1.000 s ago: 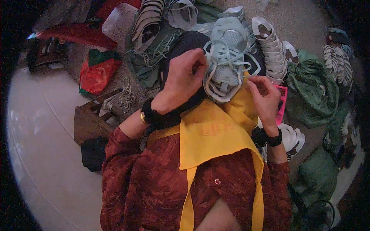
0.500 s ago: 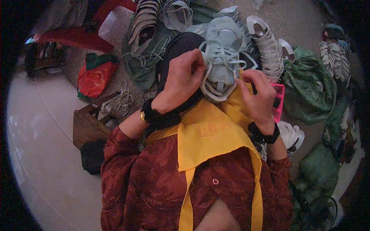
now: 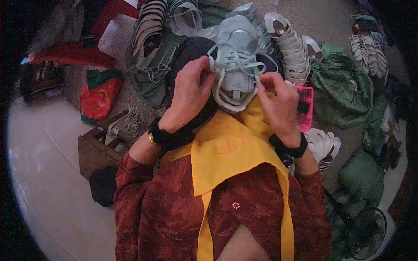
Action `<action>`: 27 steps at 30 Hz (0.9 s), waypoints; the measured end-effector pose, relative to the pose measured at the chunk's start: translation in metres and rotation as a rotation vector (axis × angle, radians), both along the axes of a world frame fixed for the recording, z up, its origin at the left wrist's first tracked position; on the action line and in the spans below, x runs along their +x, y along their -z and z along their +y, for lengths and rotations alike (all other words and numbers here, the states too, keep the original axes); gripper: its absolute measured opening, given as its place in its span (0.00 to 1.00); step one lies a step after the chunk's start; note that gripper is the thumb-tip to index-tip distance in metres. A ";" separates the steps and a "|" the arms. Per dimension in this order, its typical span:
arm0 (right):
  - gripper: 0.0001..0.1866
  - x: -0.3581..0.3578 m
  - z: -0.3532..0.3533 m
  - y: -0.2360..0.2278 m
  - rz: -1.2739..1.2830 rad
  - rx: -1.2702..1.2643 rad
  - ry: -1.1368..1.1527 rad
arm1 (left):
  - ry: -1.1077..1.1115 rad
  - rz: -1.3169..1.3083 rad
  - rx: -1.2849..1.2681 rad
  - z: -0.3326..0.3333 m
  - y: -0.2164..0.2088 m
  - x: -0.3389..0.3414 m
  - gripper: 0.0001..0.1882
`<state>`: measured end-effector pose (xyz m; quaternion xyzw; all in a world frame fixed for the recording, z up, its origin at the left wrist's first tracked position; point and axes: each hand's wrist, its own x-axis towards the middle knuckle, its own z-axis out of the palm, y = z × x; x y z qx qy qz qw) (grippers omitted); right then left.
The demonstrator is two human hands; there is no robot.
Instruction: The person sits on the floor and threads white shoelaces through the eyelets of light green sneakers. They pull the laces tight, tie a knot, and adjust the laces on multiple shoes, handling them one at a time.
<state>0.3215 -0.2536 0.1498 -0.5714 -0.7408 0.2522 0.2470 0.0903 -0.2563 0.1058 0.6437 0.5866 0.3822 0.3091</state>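
A pale blue-grey shoe upper (image 3: 237, 80) rests on my lap, its collar toward me and its toe pointing away. White shoelaces (image 3: 237, 58) criss-cross its front, with loose loops standing out on both sides. At the left edge of the opening, my left hand (image 3: 191, 93) is closed in a pinch on the lace beside the top eyelets. Opposite it, my right hand (image 3: 279, 102) pinches the lace at the right edge, thumb and forefinger together. The fingers partly cover the lace ends. A yellow apron (image 3: 235, 152) lies under the shoe's near end.
Stacked white shoe uppers (image 3: 289, 50) stand to the right, near a green sack (image 3: 337, 87) and a pink basket (image 3: 306, 117). On the left are a wooden box (image 3: 98, 150), a bundle of laces (image 3: 130, 119) and a red bag (image 3: 101, 98). More uppers (image 3: 150, 26) lie at the far left.
The whole view has shifted slightly. My right hand has come in closer to the shoe's collar, and the left hand's fingers have turned in toward the lace at the left edge.
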 end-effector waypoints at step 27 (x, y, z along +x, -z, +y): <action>0.06 -0.038 -0.011 -0.018 0.279 -0.063 -0.448 | 0.061 0.179 0.196 -0.013 0.000 0.009 0.14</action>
